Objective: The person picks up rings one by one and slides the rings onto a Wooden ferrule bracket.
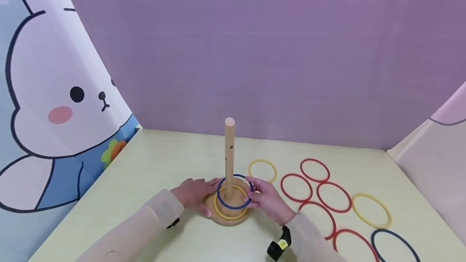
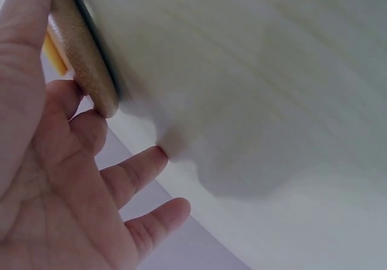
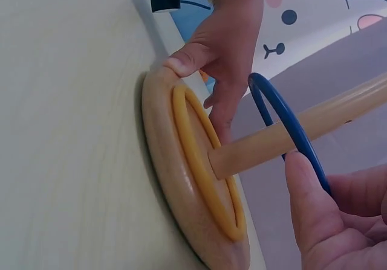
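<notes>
A wooden base [image 1: 226,223] with an upright post [image 1: 229,153] stands on the table. Lying on the base around the post is a yellow ring [image 3: 192,154]. My right hand [image 1: 271,199] pinches the right side of a blue ring [image 3: 283,110] between thumb and fingers. The post passes through this blue ring, which hangs above the yellow one, tilted and near the post's lower part. On the left, my left hand [image 1: 193,192] grips the base's edge, thumb on the near rim; its two outer fingers extend free in the left wrist view.
Loose on the table to the right lie several red rings [image 1: 315,159], some touching. A yellow ring [image 1: 263,160] lies behind the base, another yellow ring [image 1: 390,216] at far right, and a dark blue ring [image 1: 386,230] near the front. A purple backdrop [image 1: 255,60] stands behind.
</notes>
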Tool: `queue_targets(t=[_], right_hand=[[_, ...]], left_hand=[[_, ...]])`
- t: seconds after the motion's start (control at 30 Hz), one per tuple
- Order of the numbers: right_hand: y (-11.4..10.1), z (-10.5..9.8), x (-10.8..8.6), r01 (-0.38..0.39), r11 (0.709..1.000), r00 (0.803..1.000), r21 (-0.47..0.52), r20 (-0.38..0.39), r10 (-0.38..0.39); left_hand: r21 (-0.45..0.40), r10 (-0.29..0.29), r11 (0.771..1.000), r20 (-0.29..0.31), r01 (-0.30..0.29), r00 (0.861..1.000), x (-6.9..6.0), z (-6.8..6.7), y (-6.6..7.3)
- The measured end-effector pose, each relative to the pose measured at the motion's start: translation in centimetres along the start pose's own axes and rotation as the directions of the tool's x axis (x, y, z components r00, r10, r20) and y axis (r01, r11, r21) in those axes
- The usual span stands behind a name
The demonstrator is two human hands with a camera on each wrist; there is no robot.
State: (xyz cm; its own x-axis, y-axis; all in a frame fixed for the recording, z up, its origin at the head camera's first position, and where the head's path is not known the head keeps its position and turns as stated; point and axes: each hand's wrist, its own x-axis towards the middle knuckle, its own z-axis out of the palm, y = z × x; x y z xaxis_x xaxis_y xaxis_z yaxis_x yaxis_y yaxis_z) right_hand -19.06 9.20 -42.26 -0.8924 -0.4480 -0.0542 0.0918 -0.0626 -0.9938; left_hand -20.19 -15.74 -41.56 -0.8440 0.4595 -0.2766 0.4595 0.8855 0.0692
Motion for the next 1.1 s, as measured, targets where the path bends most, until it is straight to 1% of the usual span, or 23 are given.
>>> queue_targets(t=[0.1, 0.33, 0.43, 0.67, 0.77, 0.83, 0.87, 0.93, 1.03, 1.1], right_hand=[[0.08, 0.05, 0.05, -0.003, 0.999, 1.000, -0.034, 0.013, 0.003], [0.44, 0.29, 0.26, -0.001, 0.995, 1.000, -0.105, 0.029, 0.005], [0.52, 0.36, 0.31, -0.009, 0.993, 0.999, -0.114, 0.030, 0.012], [0.51, 0.51, 0.66, -0.025, 0.992, 0.996, -0.124, 0.088, 0.036], [0.62, 0.59, 0.83, -0.029, 0.988, 0.995, -0.151, 0.085, 0.042], [0.63, 0.65, 0.86, -0.021, 0.980, 0.996, -0.199, 0.077, 0.037], [0.58, 0.68, 0.85, -0.012, 0.971, 0.997, -0.237, 0.073, 0.030], [0.39, 0.76, 0.79, 0.023, 0.940, 0.998, -0.340, 0.069, 0.000], [-0.04, 0.85, 0.75, 0.090, 0.862, 0.995, -0.499, 0.073, -0.062], [-0.36, 0.88, 0.76, 0.119, 0.809, 0.993, -0.576, 0.076, -0.093]], left_hand=[[0.006, 0.007, 1.000, -0.002, -0.007, 1.000, -0.10, -0.10, -0.04], [0.008, -0.018, 1.000, 0.008, 0.018, 1.000, -0.18, -0.03, -0.14], [0.000, -0.002, 1.000, 0.008, 0.002, 1.000, -0.18, -0.01, -0.12], [0.001, 0.015, 1.000, -0.004, -0.015, 1.000, -0.29, -0.24, 0.12], [-0.007, 0.021, 1.000, -0.009, -0.021, 1.000, -0.33, -0.27, 0.13], [-0.013, 0.022, 1.000, -0.011, -0.022, 1.000, -0.34, -0.26, 0.15], [-0.015, 0.020, 1.000, -0.011, -0.020, 1.000, -0.35, -0.25, 0.15], [-0.020, 0.014, 1.000, -0.009, -0.014, 1.000, -0.32, -0.21, 0.14], [-0.007, 0.005, 1.000, -0.005, -0.005, 1.000, -0.29, -0.18, 0.09], [0.003, 0.001, 1.000, -0.003, -0.001, 1.000, -0.22, -0.14, 0.03]])
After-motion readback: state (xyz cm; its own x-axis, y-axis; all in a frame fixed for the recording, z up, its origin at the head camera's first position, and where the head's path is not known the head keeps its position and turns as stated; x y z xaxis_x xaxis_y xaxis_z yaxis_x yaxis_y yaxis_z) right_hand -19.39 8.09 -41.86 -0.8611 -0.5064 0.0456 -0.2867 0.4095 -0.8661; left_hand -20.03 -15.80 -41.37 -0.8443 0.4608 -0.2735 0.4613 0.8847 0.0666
